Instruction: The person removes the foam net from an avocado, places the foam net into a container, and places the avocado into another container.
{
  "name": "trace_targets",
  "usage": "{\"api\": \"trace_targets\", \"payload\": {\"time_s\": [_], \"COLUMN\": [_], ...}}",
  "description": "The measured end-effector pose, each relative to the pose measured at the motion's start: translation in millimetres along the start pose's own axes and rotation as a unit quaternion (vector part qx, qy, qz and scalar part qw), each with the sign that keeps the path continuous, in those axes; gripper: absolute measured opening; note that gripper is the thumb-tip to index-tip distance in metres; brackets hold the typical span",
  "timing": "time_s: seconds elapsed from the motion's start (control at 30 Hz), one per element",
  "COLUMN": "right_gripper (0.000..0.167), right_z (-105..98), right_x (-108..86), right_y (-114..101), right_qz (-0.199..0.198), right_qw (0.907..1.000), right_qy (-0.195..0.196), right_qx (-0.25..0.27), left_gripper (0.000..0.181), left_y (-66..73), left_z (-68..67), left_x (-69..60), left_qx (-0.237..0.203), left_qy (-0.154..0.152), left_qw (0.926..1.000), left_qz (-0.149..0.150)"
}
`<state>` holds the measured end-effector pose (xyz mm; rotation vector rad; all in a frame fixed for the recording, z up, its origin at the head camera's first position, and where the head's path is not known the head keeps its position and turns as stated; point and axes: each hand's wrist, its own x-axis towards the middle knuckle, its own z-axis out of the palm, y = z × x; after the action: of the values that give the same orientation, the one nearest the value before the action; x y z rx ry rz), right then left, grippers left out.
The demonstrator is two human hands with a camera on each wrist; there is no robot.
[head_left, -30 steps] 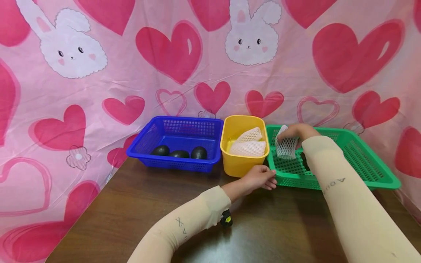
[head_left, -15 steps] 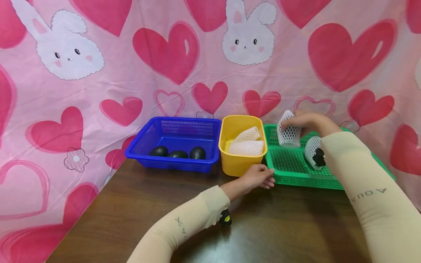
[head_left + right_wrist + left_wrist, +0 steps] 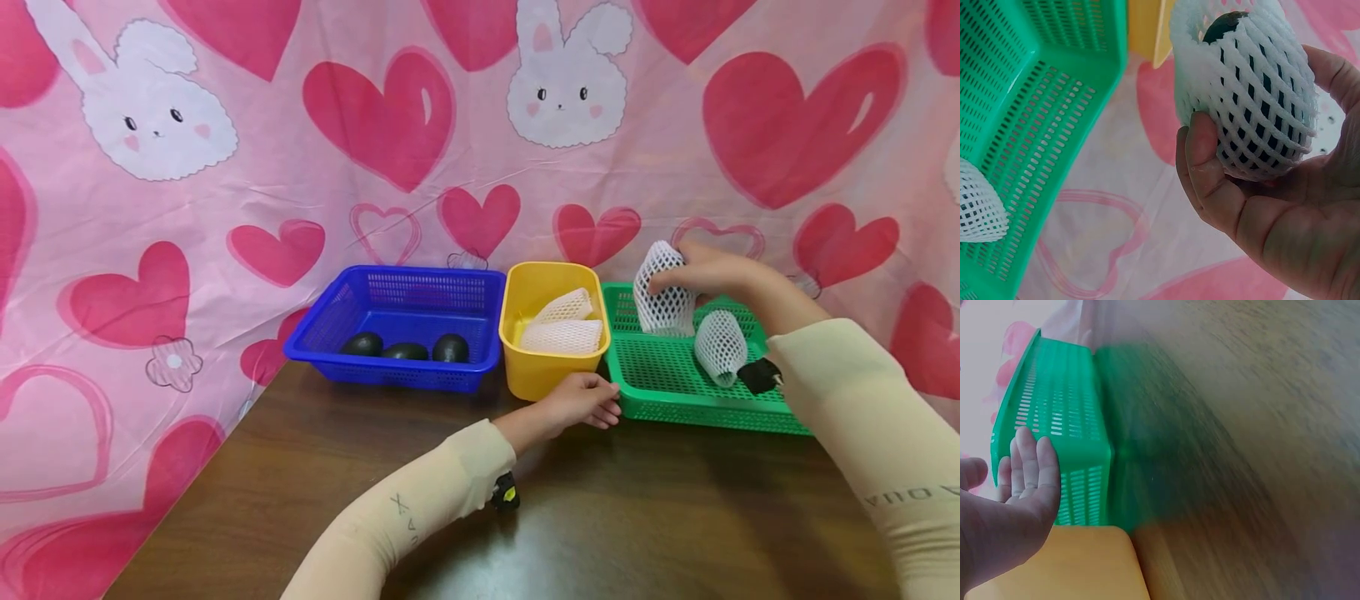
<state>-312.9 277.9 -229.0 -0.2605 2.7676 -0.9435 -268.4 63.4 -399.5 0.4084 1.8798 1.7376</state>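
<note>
My right hand (image 3: 708,271) grips an avocado in a white foam net (image 3: 666,308) above the back left part of the green basket (image 3: 705,412). In the right wrist view, the avocado's dark end (image 3: 1225,26) shows at the net's open top, with fingers and thumb round its lower part. Another white foam net (image 3: 722,346), rounded as if filled, lies in that basket; its contents are hard to make out. At the basket's front left corner is my left hand (image 3: 581,402). The left wrist view shows its fingers (image 3: 1030,462) fairly straight against the green rim.
Left of the green basket stands a yellow bin (image 3: 543,379) with flat white foam nets (image 3: 562,336) inside. A blue basket (image 3: 405,377) farther left contains three dark avocados (image 3: 450,348). All stand on a brown wooden table (image 3: 600,508) before a pink heart-patterned cloth (image 3: 382,117).
My right hand has lifted the netted avocado up out of the green basket, and its forearm has swung right, uncovering the other foam net. My left hand has stayed at the basket's corner.
</note>
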Motion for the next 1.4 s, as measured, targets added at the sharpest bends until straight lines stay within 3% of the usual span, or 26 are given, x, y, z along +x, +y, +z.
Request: {"api": "trace_targets", "payload": {"time_s": [0.33,0.73,1.03,1.4], "right_gripper": [0.057,0.079,0.084,0.080], "right_z": [7,24,49,86], "right_x": [-24.9,-47.5,-57.5,-61.6], "right_y": [-4,-13,-26,-35], "right_qz": [-0.042,-0.056,-0.067,-0.107], "right_qw": [0.9989,0.9978,0.9974,0.9938], "right_qy": [0.019,0.005,-0.006,-0.019], "right_qx": [-0.009,-0.034,-0.025,-0.024], "left_gripper": [0.030,0.034,0.034,0.031], "left_y": [1.8,6.6,10.0,5.6], "left_z": [-14.6,-42.3,-65.5,-90.8], "left_x": [-12.2,-30.4,-50.3,-70.3], "left_qx": [0.007,0.038,0.055,0.076], "left_qy": [-0.001,-0.010,-0.010,0.003], "left_qw": [1.0000,0.9991,0.9977,0.9962], "left_qz": [0.007,0.015,0.039,0.042]}}
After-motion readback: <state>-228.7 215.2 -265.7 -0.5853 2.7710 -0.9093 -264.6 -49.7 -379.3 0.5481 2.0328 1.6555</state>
